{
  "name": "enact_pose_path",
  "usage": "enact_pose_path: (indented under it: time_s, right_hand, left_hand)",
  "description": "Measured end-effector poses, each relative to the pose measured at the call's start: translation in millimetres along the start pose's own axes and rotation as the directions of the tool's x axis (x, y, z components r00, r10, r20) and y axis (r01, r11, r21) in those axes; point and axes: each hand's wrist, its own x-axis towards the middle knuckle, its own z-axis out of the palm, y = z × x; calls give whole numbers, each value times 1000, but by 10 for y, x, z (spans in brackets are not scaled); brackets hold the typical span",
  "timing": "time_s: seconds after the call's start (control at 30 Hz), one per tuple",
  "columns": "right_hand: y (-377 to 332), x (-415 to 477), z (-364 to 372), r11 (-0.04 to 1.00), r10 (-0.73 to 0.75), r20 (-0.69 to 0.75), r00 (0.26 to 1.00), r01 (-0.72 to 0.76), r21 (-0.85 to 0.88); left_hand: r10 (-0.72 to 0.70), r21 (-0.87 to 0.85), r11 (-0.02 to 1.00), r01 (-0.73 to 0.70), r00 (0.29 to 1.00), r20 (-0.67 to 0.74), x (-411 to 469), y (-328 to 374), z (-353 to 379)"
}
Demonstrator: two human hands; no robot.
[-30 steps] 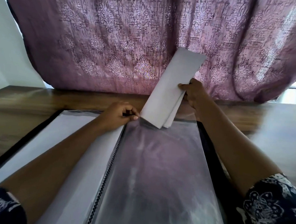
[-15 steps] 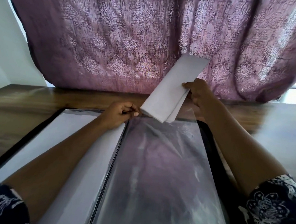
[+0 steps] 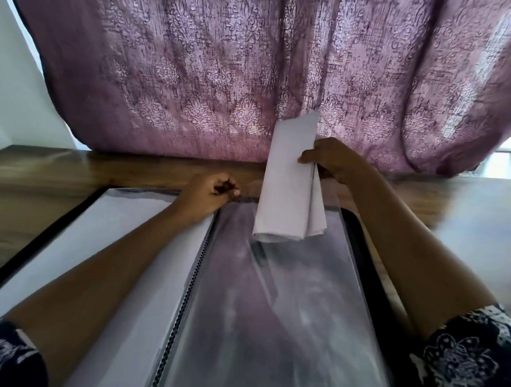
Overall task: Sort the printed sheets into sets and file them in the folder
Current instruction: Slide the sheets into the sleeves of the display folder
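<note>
An open black display folder [image 3: 363,258] lies on the wooden table in front of me. Its left page holds a white sheet [image 3: 103,244]. The right page is a clear plastic sleeve [image 3: 271,312] with nothing inside. My left hand [image 3: 209,197] pinches the sleeve's top edge near the spine. My right hand [image 3: 333,159] grips a curled set of white sheets [image 3: 290,189], held nearly upright, its lower end at the sleeve's top opening.
A purple patterned curtain [image 3: 254,75] hangs behind the far edge of the wooden table [image 3: 42,176]. A white wall shows at the far left. Bare tabletop [image 3: 468,228] lies to the right of the folder.
The sheets have swung from leaning right to nearly upright and come down, so their lower end now overlaps the sleeve's top. My left hand keeps its pinch on the sleeve edge.
</note>
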Motion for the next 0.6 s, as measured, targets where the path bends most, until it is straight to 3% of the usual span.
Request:
enact_pose_path:
  time_s: [0.13, 0.23, 0.4, 0.47, 0.53, 0.6]
  right_hand:
    - [-122, -161, -32, 976, -3, 27, 1000, 9, -216]
    - [-138, -198, -80, 983, 8, 41, 999, 0, -183]
    - [-52, -216, -221, 937, 61, 200, 978, 13, -350]
    - [-30, -212, -281, 943, 76, 228, 971, 4, -332]
    - [-11, -218, -311, 941, 77, 242, 967, 9, -338]
    - [28, -197, -326, 932, 85, 261, 962, 17, -363]
  left_hand:
    - [35, -38, 999, -35, 999, 18, -2, 38, 11]
    - [33, -21, 999, -32, 999, 38, -4, 36, 0]
    - [-238, -263, 943, 203, 966, -106, 67, 2, -62]
    - [-229, -261, 940, 218, 973, -16, 69, 48, -105]
    - [-228, -239, 931, 275, 951, 208, 22, 138, -131]
    - [-199, -75, 970, 231, 931, 306, -24, 145, -132]
